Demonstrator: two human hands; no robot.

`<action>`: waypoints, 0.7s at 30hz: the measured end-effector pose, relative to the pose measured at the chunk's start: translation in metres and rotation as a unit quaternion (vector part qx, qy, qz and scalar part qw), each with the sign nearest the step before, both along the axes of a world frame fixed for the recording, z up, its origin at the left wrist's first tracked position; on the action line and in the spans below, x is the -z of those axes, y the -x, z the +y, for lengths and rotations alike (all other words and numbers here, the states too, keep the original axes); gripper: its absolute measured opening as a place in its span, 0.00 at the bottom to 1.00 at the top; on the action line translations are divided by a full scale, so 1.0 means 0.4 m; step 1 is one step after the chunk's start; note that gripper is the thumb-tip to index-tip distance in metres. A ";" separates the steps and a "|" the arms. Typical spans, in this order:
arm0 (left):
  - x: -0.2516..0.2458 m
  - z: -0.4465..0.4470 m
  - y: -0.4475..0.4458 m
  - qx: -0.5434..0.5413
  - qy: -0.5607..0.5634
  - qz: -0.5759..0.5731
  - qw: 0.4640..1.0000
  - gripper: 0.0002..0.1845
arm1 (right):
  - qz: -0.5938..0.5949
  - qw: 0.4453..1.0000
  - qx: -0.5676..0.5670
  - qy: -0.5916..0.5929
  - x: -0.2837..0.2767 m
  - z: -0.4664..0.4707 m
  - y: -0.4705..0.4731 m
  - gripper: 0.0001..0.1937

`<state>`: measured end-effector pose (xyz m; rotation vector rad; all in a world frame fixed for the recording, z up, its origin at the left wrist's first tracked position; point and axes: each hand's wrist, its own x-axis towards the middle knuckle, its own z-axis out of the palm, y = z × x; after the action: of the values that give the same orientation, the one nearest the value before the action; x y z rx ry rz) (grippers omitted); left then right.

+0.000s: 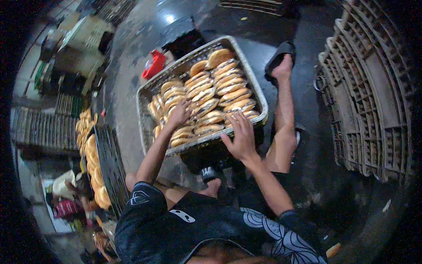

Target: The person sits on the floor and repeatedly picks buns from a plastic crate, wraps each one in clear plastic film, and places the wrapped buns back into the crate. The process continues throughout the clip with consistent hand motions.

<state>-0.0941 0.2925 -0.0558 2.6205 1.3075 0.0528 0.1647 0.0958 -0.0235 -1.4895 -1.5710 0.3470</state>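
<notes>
Before me a rectangular plastic crate (178, 70) with perforated walls holds rows of golden filled buns (232, 86). The buns stand on edge, packed close together, and glossy highlights suggest clear wrapping. My left hand (180, 114) reaches over the near left rim and touches the buns in the left rows; its fingertips are partly lost among them, so its grip is unclear. Over the near rim, towards the right corner, lies my right hand (242, 133). Its fingers are spread over the nearest buns and its thumb points left, with nothing seen held.
A red object (155, 64) lies beyond the crate's far left side. Stacked slatted racks (366, 92) line the right. Dark trays (110, 165) and larger golden loaves (96, 175) stand at left. Another person's arm (103, 246) shows at lower left. My sandalled foot (284, 64) rests right of the crate.
</notes>
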 end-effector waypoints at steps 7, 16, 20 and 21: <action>-0.194 -0.297 0.314 -0.294 0.081 -0.013 0.952 0.20 | -0.140 0.982 0.012 -0.124 0.150 0.187 0.015 0.15; -0.201 -0.501 0.294 -0.264 0.049 -0.090 0.959 0.19 | -0.209 0.974 -0.065 -0.057 0.037 0.166 0.101 0.21; -0.100 -0.517 0.226 -0.167 -0.005 -0.110 0.980 0.20 | -0.316 0.928 -0.137 0.144 0.049 0.110 0.222 0.25; -0.076 -0.525 0.214 -0.147 -0.068 -0.134 0.978 0.20 | -0.330 0.925 -0.119 0.148 0.056 0.099 0.232 0.26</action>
<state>-0.1798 0.0825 -0.0253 2.3914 1.6248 0.5397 0.0719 0.1354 -0.0460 -1.7574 -2.3323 0.2332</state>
